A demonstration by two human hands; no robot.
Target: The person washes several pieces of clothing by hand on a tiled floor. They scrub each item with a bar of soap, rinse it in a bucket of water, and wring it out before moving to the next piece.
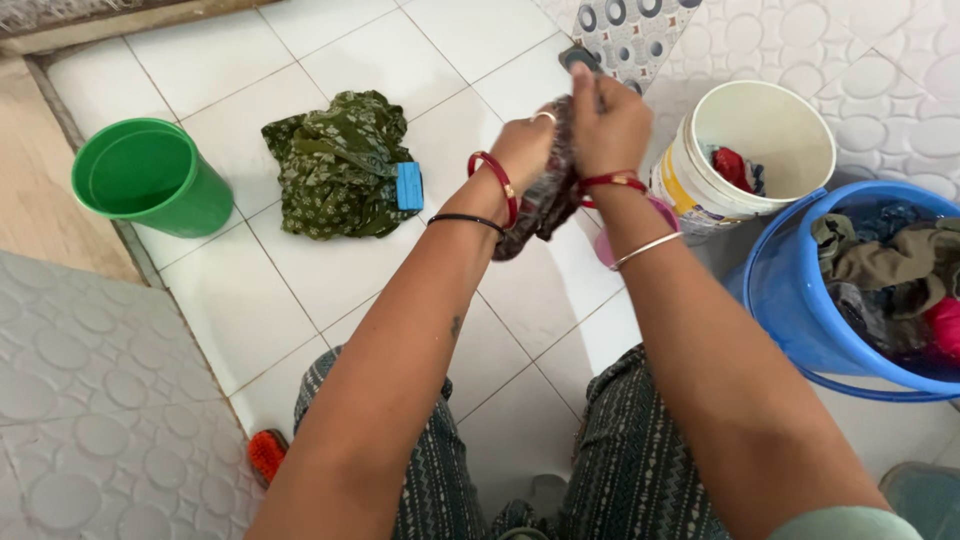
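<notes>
Hands meet above the glossy white tile floor (pixel 330 290): our left hand (pixel 527 145) and right hand (pixel 608 125) both clench a dark patterned cloth (pixel 545 205), twisted into a rope. Crumpled green printed fabric (pixel 340 160) lies beyond. Round green bucket (pixel 150 180) holds nothing visible; white bucket (pixel 700 190) and blue bucket (pixel 790 290) hold clothes.
</notes>
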